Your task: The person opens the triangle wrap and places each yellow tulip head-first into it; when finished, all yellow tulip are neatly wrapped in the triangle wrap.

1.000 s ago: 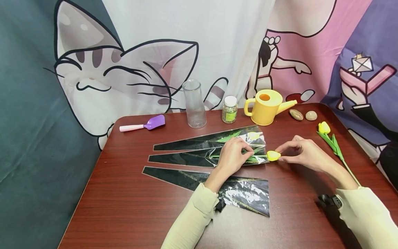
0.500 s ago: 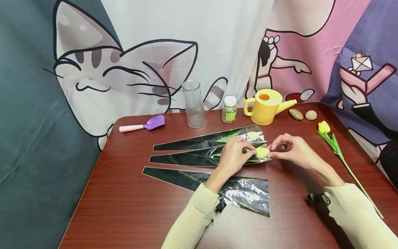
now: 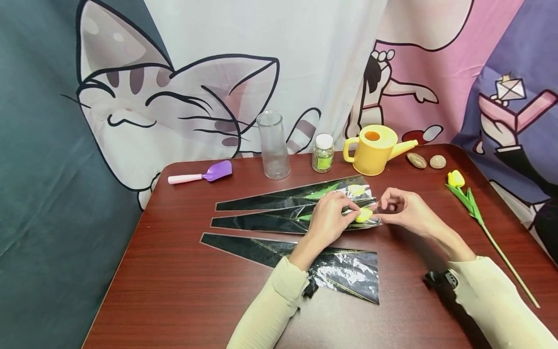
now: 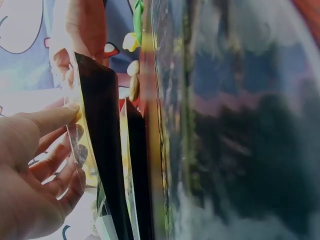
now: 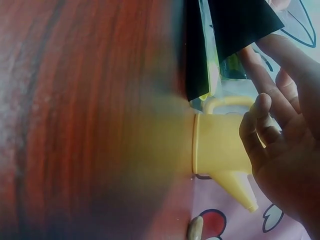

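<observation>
Several black-backed flower sleeves with clear fronts lie on the table. The middle sleeve (image 3: 248,222) has a yellow tulip (image 3: 364,215) inside, its bloom near the wide mouth. My left hand (image 3: 331,213) pinches the clear film of this sleeve right beside the bloom; the left wrist view shows my thumb (image 4: 60,114) on the film. At the mouth, the thumb and forefinger of my right hand (image 3: 405,208) hold the sleeve's edge. The upper sleeve (image 3: 253,201) holds another yellow tulip (image 3: 357,189). The lower sleeve (image 3: 348,271) lies flat under my left forearm.
A loose yellow tulip (image 3: 472,208) lies at the right. Along the back stand a clear glass vase (image 3: 274,145), a white-capped jar (image 3: 323,154) and a yellow watering can (image 3: 372,152). Two stones (image 3: 416,160) and a purple shovel (image 3: 218,170) lie there too.
The yellow tulip has slid left into the middle sleeve, from its bloom standing out at the mouth. My right hand has followed leftward and let go of the bloom. My left hand stays nearly still.
</observation>
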Tool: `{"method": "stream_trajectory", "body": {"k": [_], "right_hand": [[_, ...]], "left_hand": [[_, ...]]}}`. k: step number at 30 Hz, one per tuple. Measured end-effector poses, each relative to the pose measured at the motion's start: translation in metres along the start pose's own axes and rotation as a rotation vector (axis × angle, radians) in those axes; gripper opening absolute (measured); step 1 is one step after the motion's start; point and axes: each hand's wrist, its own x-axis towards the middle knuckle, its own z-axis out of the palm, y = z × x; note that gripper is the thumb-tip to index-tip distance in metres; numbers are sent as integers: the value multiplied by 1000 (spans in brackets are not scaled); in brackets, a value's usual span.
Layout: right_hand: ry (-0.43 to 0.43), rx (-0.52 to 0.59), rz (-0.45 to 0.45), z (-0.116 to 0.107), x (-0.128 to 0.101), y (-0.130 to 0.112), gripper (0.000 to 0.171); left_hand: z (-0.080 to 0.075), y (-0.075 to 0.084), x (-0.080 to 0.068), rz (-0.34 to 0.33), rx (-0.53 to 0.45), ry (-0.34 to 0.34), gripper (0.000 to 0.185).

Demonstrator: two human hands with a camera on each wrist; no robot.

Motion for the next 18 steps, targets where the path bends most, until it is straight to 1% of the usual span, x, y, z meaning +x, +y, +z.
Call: {"method": "stream_trajectory", "body": {"k": [3,6,8,10,13,15,18], "right_hand": [[-16,22,18,1,-2,-8,27],[-30,44,40,-1,-7,-21,24],[-20,30,57,-3,-11,-29,23],[9,-35,52,-5,-14,-32,22],[54,-142,47,-9,-18,-26,21],[71,-194,51,-12,-20,-18,21],[67,-214,71,-17,-25,-6,21]], "left_hand": [[1,-1,0,10,5,-6,7],[3,-2,1,16,4,-17,7],[3,-2,2,13,3,-26,7],[4,-2,2,6,4,-33,8],[6,-1,3,4,1,-44,9],[8,1,4,4,0,-63,9],[10,5,4,7,1,-102,14]]}}
